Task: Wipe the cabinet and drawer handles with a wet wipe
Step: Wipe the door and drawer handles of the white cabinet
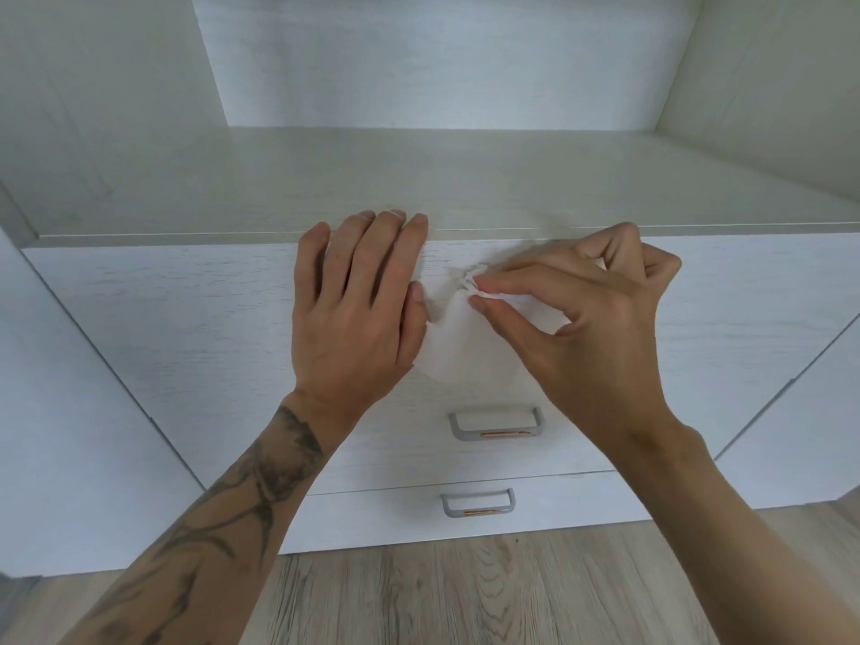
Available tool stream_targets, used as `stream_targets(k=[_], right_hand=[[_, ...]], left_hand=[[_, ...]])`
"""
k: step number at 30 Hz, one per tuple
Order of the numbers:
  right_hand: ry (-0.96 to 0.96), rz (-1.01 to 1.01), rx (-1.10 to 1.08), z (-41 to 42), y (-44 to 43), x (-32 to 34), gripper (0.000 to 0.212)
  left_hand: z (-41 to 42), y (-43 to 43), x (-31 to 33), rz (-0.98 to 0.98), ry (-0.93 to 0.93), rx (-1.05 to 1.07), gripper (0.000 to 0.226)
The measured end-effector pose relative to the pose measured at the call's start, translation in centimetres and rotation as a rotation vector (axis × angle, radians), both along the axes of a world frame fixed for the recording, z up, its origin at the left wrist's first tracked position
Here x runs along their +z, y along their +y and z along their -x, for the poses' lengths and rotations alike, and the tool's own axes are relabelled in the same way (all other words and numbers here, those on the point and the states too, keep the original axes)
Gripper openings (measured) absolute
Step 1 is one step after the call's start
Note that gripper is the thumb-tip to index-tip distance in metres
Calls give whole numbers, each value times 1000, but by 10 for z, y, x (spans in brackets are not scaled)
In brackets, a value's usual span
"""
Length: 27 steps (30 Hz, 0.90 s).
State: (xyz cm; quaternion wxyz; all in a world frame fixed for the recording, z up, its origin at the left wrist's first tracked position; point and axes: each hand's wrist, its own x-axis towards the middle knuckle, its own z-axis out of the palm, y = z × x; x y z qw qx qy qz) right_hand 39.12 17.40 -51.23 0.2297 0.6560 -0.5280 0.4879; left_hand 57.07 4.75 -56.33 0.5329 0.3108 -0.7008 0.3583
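A white wet wipe (458,346) hangs crumpled between my two hands, in front of the top drawer front (186,318). My right hand (591,318) pinches its bunched upper part between thumb and forefinger. My left hand (358,309) is held with straight fingers, its thumb edge against the wipe's left side; whether it pinches the wipe is hidden. Below the hands, a grey drawer handle (495,423) sits on the top drawer. A second grey handle (478,501) is on the lower drawer (372,519).
The drawers belong to a pale wood-grain cabinet with an open shelf (419,179) above them. Cabinet doors (70,412) flank the drawers left and right. Wood-look flooring (465,593) runs along the bottom.
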Motion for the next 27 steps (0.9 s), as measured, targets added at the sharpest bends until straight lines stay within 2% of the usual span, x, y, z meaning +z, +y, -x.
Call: stream_targets(k=[4,7,11,14,17,22,27], right_hand=[[-23,32,8,-6,-4,-2,8],[-26,54,-83,-16,-5,-3,10],[63,104,-173,-19,0,-1,10],[16,129,-305,-38,-4,0,13],[-47,115,-364,-49,-10,2,14],[-29,57,-244,-32,-4,2,14],[-32,-9,-417,-55,-12,14,14]], left_hand=[[1,1,0,6,1,8,44],[1,-1,-1,17,1,19,44],[0,-2,-3,13,-3,9,45],[1,-4,-3,22,4,13,44],[3,-4,-2,38,21,11,42],[2,-5,-3,22,9,-7,43],[2,-6,-3,34,15,5,43]])
